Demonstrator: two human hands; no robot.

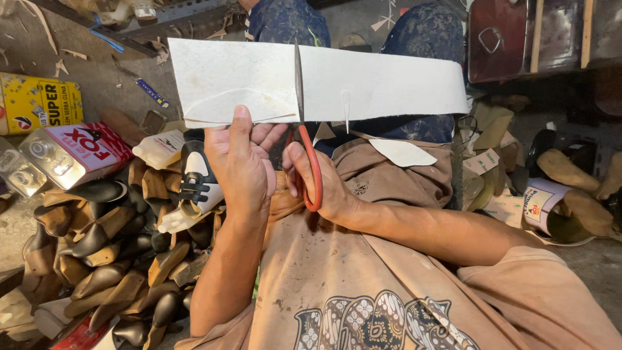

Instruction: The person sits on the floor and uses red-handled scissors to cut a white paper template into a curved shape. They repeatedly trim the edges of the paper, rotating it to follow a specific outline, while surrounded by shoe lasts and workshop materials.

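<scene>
My left hand (241,162) pinches the lower edge of a long white sheet (382,84), thumb on its front, holding it up over my lap. A curved cut line runs across the sheet's left part. My right hand (317,181) grips red-handled scissors (310,162). Their blades point straight up and cross the sheet near its middle. A small cut-out white piece (402,153) lies on my lap below the sheet.
A heap of brown and black shoe heels and soles (110,253) lies at the left, with glue tins (71,150) and a yellow tin (39,100) behind it. A white bottle (159,148) and a black-and-white tool (194,178) sit nearby. Open cans (551,210) stand at the right.
</scene>
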